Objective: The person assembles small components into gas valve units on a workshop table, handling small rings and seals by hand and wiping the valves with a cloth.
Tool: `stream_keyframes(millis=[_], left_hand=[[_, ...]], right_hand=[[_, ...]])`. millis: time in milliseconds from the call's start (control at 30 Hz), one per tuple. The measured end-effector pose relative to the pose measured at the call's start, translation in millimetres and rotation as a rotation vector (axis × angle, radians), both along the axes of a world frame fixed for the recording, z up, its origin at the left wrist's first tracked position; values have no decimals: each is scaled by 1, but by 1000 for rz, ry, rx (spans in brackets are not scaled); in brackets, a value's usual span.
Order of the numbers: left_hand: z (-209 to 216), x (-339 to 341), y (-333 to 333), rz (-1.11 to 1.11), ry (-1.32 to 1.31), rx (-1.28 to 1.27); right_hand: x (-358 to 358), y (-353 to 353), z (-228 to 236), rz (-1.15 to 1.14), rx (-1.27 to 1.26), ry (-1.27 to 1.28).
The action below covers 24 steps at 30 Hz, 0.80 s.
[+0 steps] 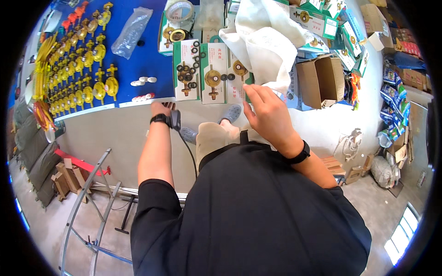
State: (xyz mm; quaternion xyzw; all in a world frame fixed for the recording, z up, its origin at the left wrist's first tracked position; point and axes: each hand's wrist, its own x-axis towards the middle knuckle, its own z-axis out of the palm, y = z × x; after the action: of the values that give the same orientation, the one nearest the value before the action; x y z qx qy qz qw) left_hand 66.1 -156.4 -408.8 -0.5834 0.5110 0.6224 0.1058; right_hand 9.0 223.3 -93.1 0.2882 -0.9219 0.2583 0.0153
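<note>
Left hand: the bare left hand (pixel 161 109) is hovering or resting at the table's near edge, fingers bent and partly shadowed; cannot tell how far it is closing or whether it is holding anything
Caps by left hand: a row of small red-and-white pieces (pixel 143 97) is lying just beyond those fingers, close to the edge; a group of small white pieces (pixel 143 81) is sitting a little farther in
Right hand: the bare right hand (pixel 268 112) is hanging palm down at the near side of the cartons, fingers loosely extending, thumb standing apart; it is gripping nothing that shows, and contact with the carton is hard to tell
Cartons: white-and-green cardboard boxes with printed regulator pictures (pixel 214 76) are lying side by side at the table's front, between the hands
Rings: small black rings (pixel 188 77) are lying scattered on the left carton, with a pair sitting farther right
Cloth: a crumpled white cloth (pixel 269 46) is draping over the boxes beyond the right hand
Regulators: yellow metal regulators (pixel 99 89) are standing in rows on the blue tabletop (pixel 154 64), left side
Bag: a clear plastic bag (pixel 132 32) is lying between regulators and cartons
Wrists: black bands are circling both, a grey device (pixel 175 120) sitting beside the left one
</note>
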Motion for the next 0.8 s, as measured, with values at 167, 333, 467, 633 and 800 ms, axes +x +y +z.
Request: stream_keyframes(millis=[167, 333, 467, 633, 800], left_hand=[[71, 31, 15, 123, 92, 11], [204, 20, 55, -900, 530, -772], [280, -34, 73, -1247, 889, -1102], [257, -74, 70, -1424, 901, -1088], [242, -89, 56, -1379, 987, -835]], right_hand=[[9, -17, -21, 28, -177, -108], [-2, -71, -48, 1, -180, -319], [-22, -110, -64, -59, -57, -317], [-31, -131, -73, -70, 77, -296], [-28, -130, -72, -73, 85, -267]])
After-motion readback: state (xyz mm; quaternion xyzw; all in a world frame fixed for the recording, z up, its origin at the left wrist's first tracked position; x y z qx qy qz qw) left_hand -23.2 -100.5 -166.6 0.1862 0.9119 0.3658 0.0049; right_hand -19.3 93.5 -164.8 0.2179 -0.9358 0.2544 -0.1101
